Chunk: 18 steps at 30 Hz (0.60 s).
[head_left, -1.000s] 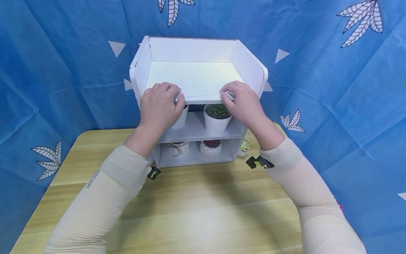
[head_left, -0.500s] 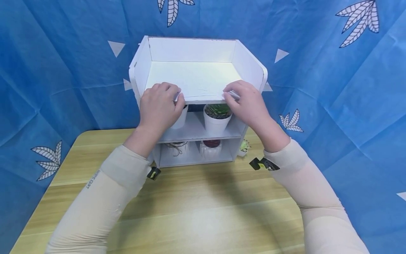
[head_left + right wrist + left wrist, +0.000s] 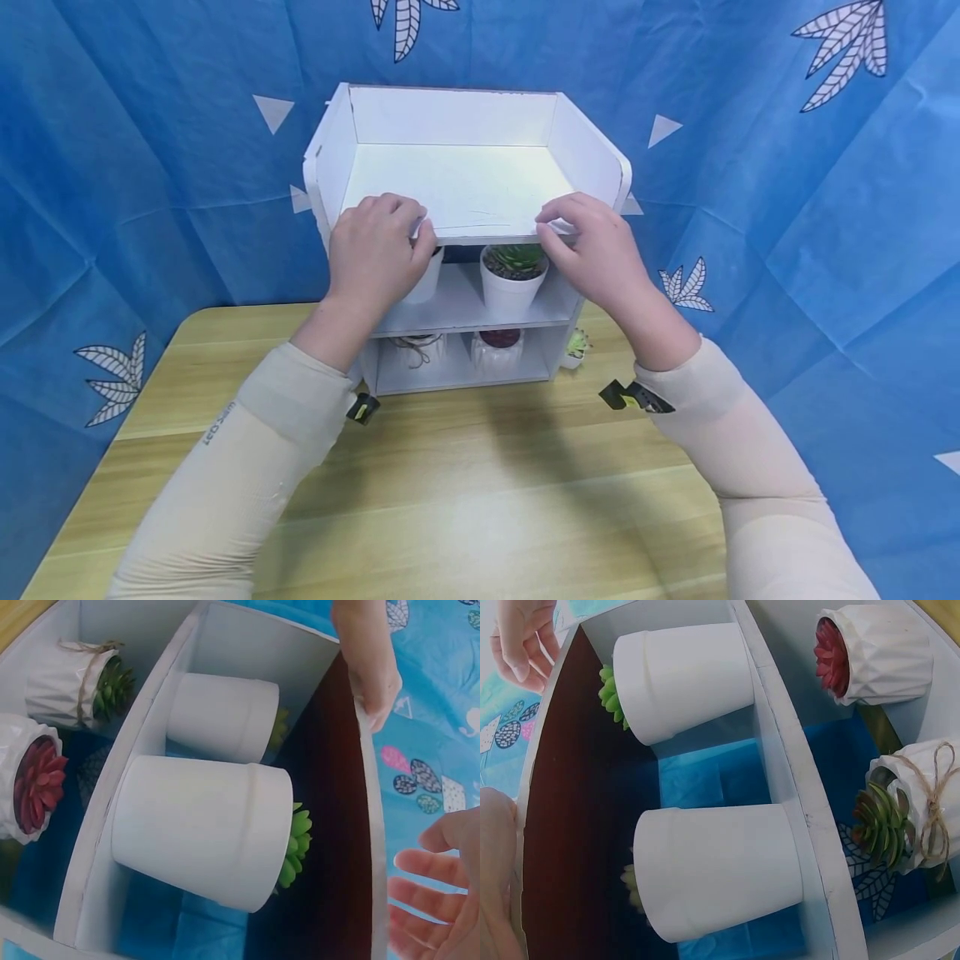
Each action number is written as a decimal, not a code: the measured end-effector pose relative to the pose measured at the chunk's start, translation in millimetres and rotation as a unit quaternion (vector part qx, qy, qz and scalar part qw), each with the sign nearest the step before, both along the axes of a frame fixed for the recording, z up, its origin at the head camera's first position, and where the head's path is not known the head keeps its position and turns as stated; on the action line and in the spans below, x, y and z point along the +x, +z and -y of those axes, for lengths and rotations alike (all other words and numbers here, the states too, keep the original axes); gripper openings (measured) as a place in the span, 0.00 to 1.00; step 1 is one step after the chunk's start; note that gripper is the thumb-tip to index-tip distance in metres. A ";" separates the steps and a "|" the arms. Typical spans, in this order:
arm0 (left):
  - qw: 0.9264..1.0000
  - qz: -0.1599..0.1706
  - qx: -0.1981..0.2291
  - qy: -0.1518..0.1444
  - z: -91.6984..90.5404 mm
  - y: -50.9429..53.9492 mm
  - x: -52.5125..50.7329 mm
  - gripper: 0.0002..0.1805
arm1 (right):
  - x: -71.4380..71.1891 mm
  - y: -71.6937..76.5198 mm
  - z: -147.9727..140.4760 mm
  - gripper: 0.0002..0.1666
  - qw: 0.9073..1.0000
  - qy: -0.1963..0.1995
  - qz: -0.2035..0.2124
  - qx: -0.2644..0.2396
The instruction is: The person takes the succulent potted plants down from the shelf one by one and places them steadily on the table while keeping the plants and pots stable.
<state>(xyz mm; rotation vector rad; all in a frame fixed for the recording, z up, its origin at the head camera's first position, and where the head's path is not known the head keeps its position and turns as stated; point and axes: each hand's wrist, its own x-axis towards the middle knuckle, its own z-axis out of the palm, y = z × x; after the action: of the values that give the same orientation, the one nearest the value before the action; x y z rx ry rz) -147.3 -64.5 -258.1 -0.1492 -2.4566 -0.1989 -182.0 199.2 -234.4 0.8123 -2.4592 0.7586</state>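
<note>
A white shelf point(image 3: 465, 321) with a bare top board stands at the back of the table. My left hand point(image 3: 378, 250) holds the front edge of the top board near its left end, thumb in front. Over the same edge farther right is my right hand point(image 3: 596, 250); in the right wrist view its fingers point(image 3: 427, 892) are loose and spread beside the board. On the middle level stand two white pots, the right pot point(image 3: 512, 287) with a green succulent and the left pot point(image 3: 426, 279) partly behind my left hand.
On the lower level are a twine-tied white pot point(image 3: 930, 802) with a green succulent and a ribbed white pot point(image 3: 889, 656) with a red one. A small potted succulent point(image 3: 576, 348) stands right of the shelf. Blue patterned cloth point(image 3: 750, 208) hangs behind the wooden table point(image 3: 480, 500).
My right hand has moved a little to the right along the top board's front edge. The left hand, the shelf and the pots have stayed in place.
</note>
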 end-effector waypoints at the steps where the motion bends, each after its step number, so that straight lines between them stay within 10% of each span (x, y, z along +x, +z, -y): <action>1: 1.000 0.001 0.000 0.003 -2.0 0.0 2.3 0.25 | 2.6 0.2 -2.4 0.15 1.000 0.005 -0.003 -0.001; 18: 0.999 0.004 -0.002 0.046 -39.4 0.4 43.9 0.25 | 37.6 -4.0 -47.8 0.13 0.998 0.055 -0.002 0.009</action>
<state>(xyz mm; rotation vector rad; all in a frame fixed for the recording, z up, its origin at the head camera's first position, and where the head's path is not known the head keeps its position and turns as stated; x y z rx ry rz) -103.4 -25.2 -257.7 -0.0380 -2.4654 -0.1547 -144.5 246.9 -238.4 0.9606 -2.4384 0.7725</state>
